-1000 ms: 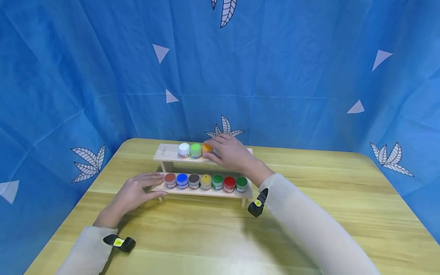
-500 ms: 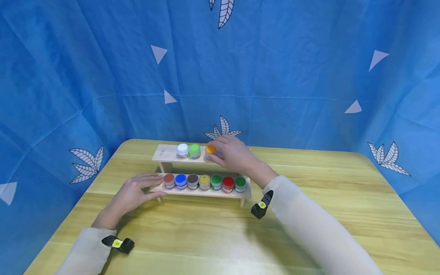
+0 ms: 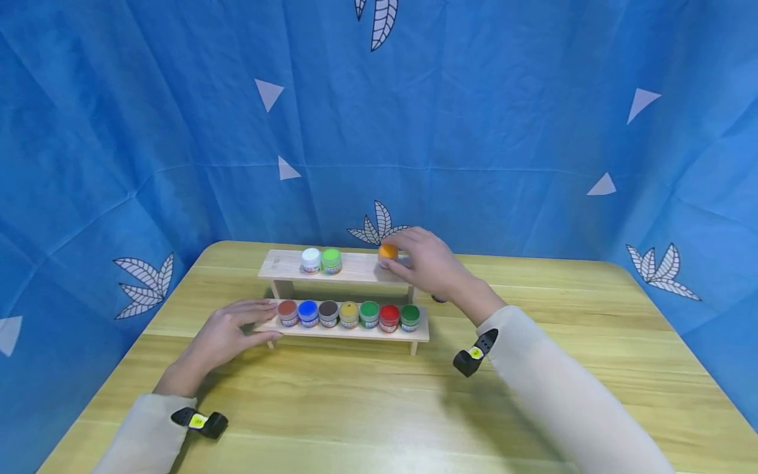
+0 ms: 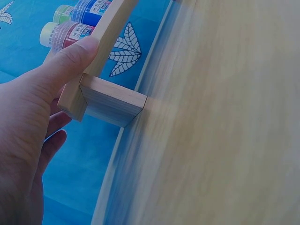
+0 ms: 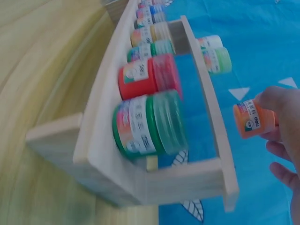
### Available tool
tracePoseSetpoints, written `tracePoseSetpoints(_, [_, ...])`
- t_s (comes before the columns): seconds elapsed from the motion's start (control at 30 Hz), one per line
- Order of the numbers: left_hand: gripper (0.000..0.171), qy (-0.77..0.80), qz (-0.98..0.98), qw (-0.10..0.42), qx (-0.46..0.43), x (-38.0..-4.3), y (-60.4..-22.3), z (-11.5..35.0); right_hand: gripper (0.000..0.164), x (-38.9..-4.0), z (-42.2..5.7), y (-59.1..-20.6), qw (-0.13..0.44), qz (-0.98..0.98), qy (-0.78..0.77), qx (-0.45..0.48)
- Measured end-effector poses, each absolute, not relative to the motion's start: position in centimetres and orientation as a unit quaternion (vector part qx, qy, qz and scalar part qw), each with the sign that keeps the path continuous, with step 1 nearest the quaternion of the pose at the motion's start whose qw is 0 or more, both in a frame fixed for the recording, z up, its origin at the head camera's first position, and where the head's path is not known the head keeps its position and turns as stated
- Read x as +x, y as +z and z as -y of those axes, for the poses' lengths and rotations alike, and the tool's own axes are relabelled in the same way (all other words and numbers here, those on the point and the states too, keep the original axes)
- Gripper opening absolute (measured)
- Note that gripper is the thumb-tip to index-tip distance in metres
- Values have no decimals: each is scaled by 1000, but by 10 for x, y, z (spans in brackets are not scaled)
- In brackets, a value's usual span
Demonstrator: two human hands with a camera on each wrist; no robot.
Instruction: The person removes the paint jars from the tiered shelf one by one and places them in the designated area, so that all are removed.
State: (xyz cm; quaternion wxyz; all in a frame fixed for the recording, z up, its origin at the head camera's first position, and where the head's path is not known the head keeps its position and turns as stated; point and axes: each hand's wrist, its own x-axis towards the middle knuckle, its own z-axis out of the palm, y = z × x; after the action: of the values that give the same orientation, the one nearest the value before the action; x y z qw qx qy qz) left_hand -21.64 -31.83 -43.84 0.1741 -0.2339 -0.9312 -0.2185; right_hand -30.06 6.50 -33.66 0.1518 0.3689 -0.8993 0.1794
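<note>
My right hand (image 3: 429, 260) pinches an orange paint jar (image 3: 387, 252) near the right end of the upper shelf. In the right wrist view, the orange jar (image 5: 253, 118) appears apart from the shelf board. A two-tier wooden rack (image 3: 355, 268) carries white (image 3: 310, 260) and light green (image 3: 331, 261) jars on top. Several jars stand along the lower tier, from reddish brown (image 3: 287, 312) to dark green (image 3: 410, 316). My left hand (image 3: 227, 336) holds the rack's lower left end. In the left wrist view, its thumb (image 4: 77, 54) lies on the board's edge, with fingers beyond it.
The rack stands on a wood-grain table (image 3: 331, 408) near its back edge. Behind hangs a blue patterned cloth (image 3: 474, 131). A small dark object (image 3: 439, 298) shows partly beneath my right wrist; its kind is hidden.
My right hand has carried the orange jar rightward along the upper shelf, away from the light green jar. The left hand has stayed at the rack's end.
</note>
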Motion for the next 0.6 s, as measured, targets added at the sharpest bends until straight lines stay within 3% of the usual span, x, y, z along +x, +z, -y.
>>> tracePoseSetpoints(0.6, [50,-213,931,181,-234,-217,-440,318,44,-305,-132,-343,135,929,207,275])
